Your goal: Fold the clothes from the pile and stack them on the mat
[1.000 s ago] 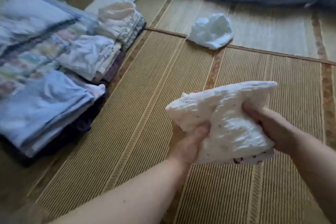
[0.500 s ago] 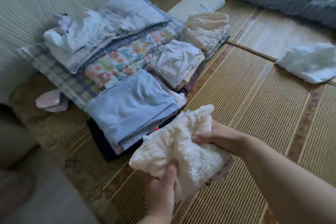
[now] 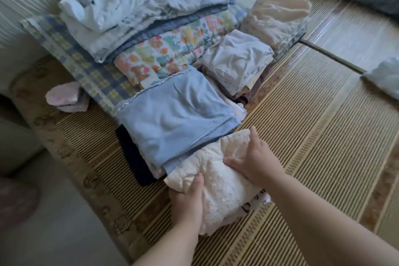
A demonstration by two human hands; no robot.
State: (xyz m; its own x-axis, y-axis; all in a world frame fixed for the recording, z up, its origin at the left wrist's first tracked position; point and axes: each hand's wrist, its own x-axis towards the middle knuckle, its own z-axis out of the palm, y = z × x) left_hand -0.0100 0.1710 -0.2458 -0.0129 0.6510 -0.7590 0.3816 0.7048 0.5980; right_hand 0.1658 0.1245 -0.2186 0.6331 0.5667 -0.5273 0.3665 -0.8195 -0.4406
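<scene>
White crinkled bundle (image 3: 218, 181) sat between my hands on the left part of the mat (image 3: 313, 136), its far end touching the near edge of the blue folded stack (image 3: 172, 119). Its long axis ran roughly away from me, toward that stack. My left hand (image 3: 187, 196) gripped the near-left corner with the thumb on top and the fingers tucked under. My right hand (image 3: 257, 164) lay flat on the far-right part, fingers spread, pressing down. I couldn't tell if the bundle was fully down. My read: the next move went straight ahead onto the blue stack, with both hands about equally close to it. One loose white piece (image 3: 384, 77) lay at the mat's right edge.
</scene>
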